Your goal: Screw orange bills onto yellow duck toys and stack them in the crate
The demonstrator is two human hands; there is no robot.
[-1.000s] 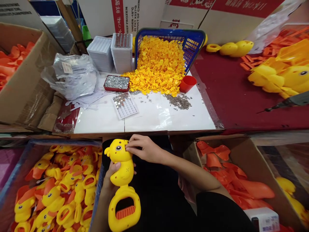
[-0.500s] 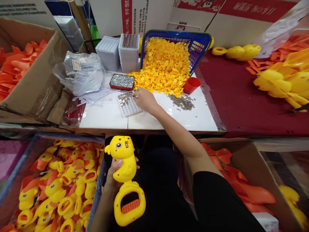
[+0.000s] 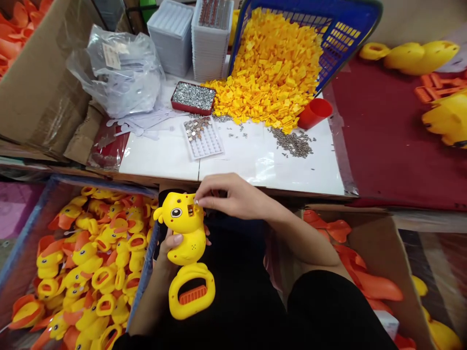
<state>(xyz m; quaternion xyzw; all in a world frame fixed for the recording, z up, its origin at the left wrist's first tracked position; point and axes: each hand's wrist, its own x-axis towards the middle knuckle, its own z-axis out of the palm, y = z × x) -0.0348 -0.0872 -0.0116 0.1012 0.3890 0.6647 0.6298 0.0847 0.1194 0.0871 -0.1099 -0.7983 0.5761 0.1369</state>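
My left hand is closed round a yellow toy duck, whose handle end with an orange ribbed trigger hangs toward me. A small rectangular battery slot with metal contacts lies open in the duck's head. At that slot, my right hand pinches a tiny shiny button cell, mostly covered by the fingertips. On the table, a white dimpled tray bears button cells on its far part. Behind it sits a red tray of small silver metal parts.
A blue basket spills yellow plastic pieces beside a red cup and loose screws. Stacked white trays and a plastic bag stand behind. Toy ducks fill a bin at left; orange parts lie right.
My right hand has left the dimpled tray and come down toward me to the duck's head, with a button cell in its fingertips. My left hand still holds the duck; the view has tilted down.
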